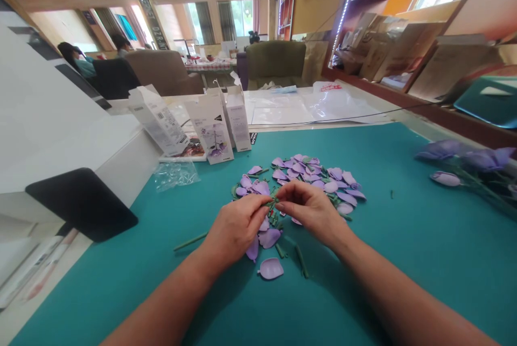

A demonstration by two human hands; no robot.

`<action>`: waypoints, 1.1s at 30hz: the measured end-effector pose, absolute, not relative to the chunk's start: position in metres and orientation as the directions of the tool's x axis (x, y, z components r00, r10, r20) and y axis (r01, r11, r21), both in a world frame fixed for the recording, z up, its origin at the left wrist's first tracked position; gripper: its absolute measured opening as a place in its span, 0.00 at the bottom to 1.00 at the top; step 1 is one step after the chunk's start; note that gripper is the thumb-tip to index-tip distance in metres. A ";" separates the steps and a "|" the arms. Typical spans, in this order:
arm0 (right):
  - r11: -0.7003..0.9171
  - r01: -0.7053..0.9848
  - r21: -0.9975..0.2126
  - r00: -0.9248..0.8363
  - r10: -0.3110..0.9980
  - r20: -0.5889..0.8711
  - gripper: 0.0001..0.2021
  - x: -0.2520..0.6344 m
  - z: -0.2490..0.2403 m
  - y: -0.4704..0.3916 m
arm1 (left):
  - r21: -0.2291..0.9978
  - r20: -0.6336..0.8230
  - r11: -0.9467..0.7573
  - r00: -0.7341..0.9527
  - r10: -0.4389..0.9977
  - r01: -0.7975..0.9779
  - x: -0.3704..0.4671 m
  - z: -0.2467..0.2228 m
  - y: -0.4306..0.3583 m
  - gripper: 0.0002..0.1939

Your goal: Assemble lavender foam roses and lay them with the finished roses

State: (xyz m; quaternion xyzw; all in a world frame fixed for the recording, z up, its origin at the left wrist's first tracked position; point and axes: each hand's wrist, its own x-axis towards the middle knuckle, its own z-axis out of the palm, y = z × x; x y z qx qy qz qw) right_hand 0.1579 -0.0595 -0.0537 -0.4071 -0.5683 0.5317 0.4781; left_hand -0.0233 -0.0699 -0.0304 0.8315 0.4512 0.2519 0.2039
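My left hand (pixel 238 223) and my right hand (pixel 309 207) meet over a loose pile of purple plastic petals (pixel 299 168). Both pinch at a small green plastic flower part (pixel 275 201) between their fingertips. A green stem (pixel 190 242) sticks out to the left from behind my left hand; whether it joins the piece at my fingertips is hidden. Close below the hands lie a pale purple petal (pixel 270 269), a darker petal (pixel 269 237) and a short green stem piece (pixel 301 261). More small green parts are mixed among the petals.
Opened white boxes (pixel 212 133) stand at the back left of the green mat (pixel 388 281), beside a clear plastic bag (pixel 175 173). A black tablet-like panel (pixel 83 203) leans at the left. Assembled purple flowers (pixel 476 160) lie at the right edge. People sit in the background.
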 end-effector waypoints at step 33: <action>0.220 0.048 -0.974 -0.222 0.953 0.205 0.03 0.152 -0.068 -0.066 | 0.553 0.189 -0.476 0.454 0.871 0.683 -0.024 -0.031 -0.073 0.18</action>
